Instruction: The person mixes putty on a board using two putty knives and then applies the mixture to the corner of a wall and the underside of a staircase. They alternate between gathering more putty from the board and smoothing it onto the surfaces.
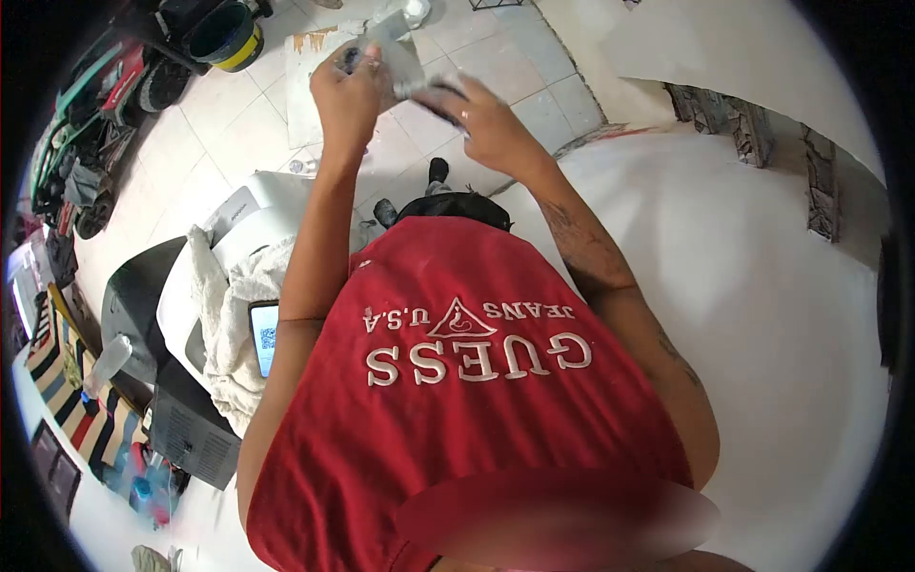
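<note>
My left hand (345, 91) is raised at the top, left of centre, its fingers closed around a pale grey flat blade-like tool (403, 62) with a dark part by the fingers. To its right, my right hand (481, 124) grips a dark-handled scraper (440, 99). The scraper's tip meets or overlaps the edge of the flat tool; motion blur hides which. White smears mark my right fingers. Below both hands is a whitish stained board (303, 95) on the tiled floor.
A black bucket with a yellow band (232, 48) stands at top left, near a red and green wheeled machine (114, 95). A white appliance (238, 214), a cloth (233, 324) and a phone (267, 348) are left of me. A white wall (743, 334) rises on my right.
</note>
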`<state>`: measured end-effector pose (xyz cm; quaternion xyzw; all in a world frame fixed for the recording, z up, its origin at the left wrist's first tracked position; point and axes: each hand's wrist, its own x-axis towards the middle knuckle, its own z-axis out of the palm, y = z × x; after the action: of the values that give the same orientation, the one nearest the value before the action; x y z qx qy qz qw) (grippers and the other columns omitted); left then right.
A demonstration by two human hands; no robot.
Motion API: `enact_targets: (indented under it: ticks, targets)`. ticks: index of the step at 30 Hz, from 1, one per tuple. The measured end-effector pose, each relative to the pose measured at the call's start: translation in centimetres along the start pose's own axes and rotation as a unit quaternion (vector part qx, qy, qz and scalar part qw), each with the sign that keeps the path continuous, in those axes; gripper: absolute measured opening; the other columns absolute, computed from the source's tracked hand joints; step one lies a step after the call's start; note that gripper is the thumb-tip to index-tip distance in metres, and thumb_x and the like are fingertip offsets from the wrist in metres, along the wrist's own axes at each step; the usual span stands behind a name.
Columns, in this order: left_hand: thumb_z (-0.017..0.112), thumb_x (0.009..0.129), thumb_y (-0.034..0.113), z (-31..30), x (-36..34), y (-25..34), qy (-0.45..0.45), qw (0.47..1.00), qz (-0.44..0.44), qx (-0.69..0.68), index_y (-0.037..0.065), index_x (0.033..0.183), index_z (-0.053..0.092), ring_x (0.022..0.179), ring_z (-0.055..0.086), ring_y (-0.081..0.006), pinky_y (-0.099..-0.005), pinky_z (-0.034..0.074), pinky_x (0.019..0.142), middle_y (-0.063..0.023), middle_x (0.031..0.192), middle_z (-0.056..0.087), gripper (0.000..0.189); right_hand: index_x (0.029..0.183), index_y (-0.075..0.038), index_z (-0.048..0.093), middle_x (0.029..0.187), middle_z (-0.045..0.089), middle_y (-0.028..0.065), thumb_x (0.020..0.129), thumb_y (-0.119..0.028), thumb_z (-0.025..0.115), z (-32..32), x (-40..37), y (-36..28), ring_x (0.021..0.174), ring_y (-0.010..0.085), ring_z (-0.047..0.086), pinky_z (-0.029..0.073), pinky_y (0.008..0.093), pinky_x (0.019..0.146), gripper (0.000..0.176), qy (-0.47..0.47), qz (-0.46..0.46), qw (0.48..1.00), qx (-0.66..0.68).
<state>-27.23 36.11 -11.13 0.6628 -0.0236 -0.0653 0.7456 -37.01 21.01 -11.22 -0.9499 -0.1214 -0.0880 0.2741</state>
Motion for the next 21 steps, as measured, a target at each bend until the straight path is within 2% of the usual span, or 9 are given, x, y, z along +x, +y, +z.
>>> enact_targets:
  ticks: [4,5,7,8,9,10,13,17,21]
  targets:
    - [0.061,0.082,0.009,-1.5,2.3,-0.1,0.017,0.995,0.075,-0.056,-0.004,0.080,0.060,0.055,0.047,-0.0061,-0.0224,0.036,0.046,-0.0027,0.066,0.057,0.013,0.123,-0.003,0.048,0.115,0.054,0.0136,0.060,0.015,0.047,-2.0,-1.3,1.6,0.110,0.0287,0.051,0.039,0.0348,0.095,0.065,-0.187,-0.007,0.963,0.194]
    - [0.060,0.082,0.009,-1.9,2.9,0.5,0.005,0.996,0.074,-0.058,-0.002,0.078,0.059,0.055,0.047,-0.0060,-0.0217,0.036,0.045,-0.0025,0.066,0.056,0.011,0.124,-0.002,0.047,0.116,0.054,0.0134,0.060,0.015,0.048,-4.2,-1.7,0.9,0.110,0.0274,0.051,0.040,0.0348,0.094,0.066,-0.119,0.026,0.923,0.364]
    - [0.058,0.082,0.006,-1.8,3.0,0.7,0.000,0.995,0.025,-0.095,0.001,0.076,0.056,0.055,0.047,-0.0059,-0.0193,0.035,0.047,-0.0010,0.064,0.053,0.009,0.124,-0.001,0.046,0.116,0.054,0.0131,0.059,0.014,0.049,-9.0,-3.3,-1.4,0.110,0.0250,0.052,0.042,0.0349,0.093,0.067,0.046,0.061,0.755,0.652]
    - [0.057,0.083,0.005,-1.4,3.0,0.6,0.006,0.990,-0.006,-0.137,0.003,0.075,0.055,0.055,0.046,-0.0058,-0.0180,0.035,0.047,-0.0001,0.063,0.051,0.008,0.124,0.007,0.042,0.119,0.051,0.0153,0.057,0.009,0.055,-11.2,-4.2,-1.7,0.111,0.0225,0.051,0.042,0.0383,0.094,0.069,0.136,-0.009,0.776,0.616]
    - [0.057,0.083,0.007,-0.7,1.9,1.5,0.011,0.995,0.062,-0.073,0.003,0.074,0.053,0.056,0.045,-0.0051,-0.0187,0.034,0.048,0.0000,0.063,0.050,0.011,0.126,0.008,0.041,0.120,0.050,0.0176,0.060,0.004,0.057,-14.1,-5.2,-3.1,0.112,0.0248,0.051,0.040,0.0391,0.096,0.068,0.216,-0.096,0.841,0.487]
    - [0.057,0.084,0.012,-1.3,2.2,-1.3,-0.008,0.985,0.111,0.130,0.003,0.074,0.053,0.056,0.044,-0.0068,-0.0226,0.036,0.049,-0.0003,0.063,0.048,0.014,0.126,0.008,0.041,0.120,0.050,0.0195,0.063,-0.002,0.060,-17.5,-7.6,-2.5,0.113,0.0283,0.050,0.041,0.0395,0.096,0.066,0.234,-0.091,0.882,0.400]
    - [0.056,0.083,0.012,0.2,-1.0,-4.0,-0.058,0.998,0.008,-0.016,0.003,0.076,0.051,0.049,0.041,-0.0084,-0.0251,0.032,0.043,0.0000,0.060,0.047,0.012,0.125,0.005,0.043,0.120,0.050,0.0187,0.065,-0.001,0.059,-28.1,-12.4,-7.3,0.113,0.0281,0.050,0.039,0.0398,0.096,0.062,0.371,-0.108,0.920,0.061]
    - [0.056,0.078,0.003,2.9,-3.7,-8.9,-0.145,0.974,-0.095,-0.143,0.007,0.067,0.049,0.041,0.038,-0.0071,-0.0229,0.026,0.035,0.0016,0.052,0.044,0.014,0.124,0.002,0.045,0.120,0.050,0.0177,0.067,0.000,0.057,-39.7,-13.6,-17.6,0.114,0.0278,0.049,0.037,0.0403,0.097,0.058,0.530,-0.189,0.766,-0.310]
    - [0.057,0.077,0.003,6.8,-3.5,-11.9,-0.206,0.955,-0.128,-0.171,0.003,0.066,0.054,0.036,0.040,-0.0113,-0.0261,0.026,0.031,-0.0026,0.051,0.047,0.011,0.122,-0.002,0.046,0.121,0.051,0.0166,0.069,0.002,0.055,-45.8,-9.5,-28.1,0.114,0.0275,0.048,0.035,0.0407,0.099,0.054,0.554,-0.299,0.639,-0.442]
